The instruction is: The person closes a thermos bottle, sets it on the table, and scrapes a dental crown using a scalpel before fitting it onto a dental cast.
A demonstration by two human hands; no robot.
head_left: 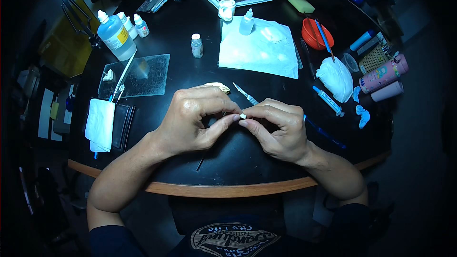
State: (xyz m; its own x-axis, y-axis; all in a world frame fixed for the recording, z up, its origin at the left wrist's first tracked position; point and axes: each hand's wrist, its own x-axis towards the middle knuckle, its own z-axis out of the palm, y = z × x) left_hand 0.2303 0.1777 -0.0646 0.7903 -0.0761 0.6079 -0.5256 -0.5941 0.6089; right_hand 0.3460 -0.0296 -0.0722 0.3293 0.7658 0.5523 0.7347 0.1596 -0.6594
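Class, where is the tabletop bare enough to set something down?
Bare room: between the glass plate and small vial; also from the left hand and right hand down to the wooden edge, barring a thin dark rod. Crowded: the right side, with red bowl, syringe and pink bottle.

Work area of laboratory or small-workshop type; the view does not settle which. The black desk (190,74), wood-trimmed along its front edge, carries the evidence. Toward the far left corner: a large capped bottle (116,39) and a small dropper bottle (142,27). Near the left edge: a scratched transparent plate (154,74). Near the middle: a scalpel-like knife (243,93). Toward the right edge: a syringe (327,100), a red bowl (308,33) and a perforated basket (372,60) of slender tools (387,47).
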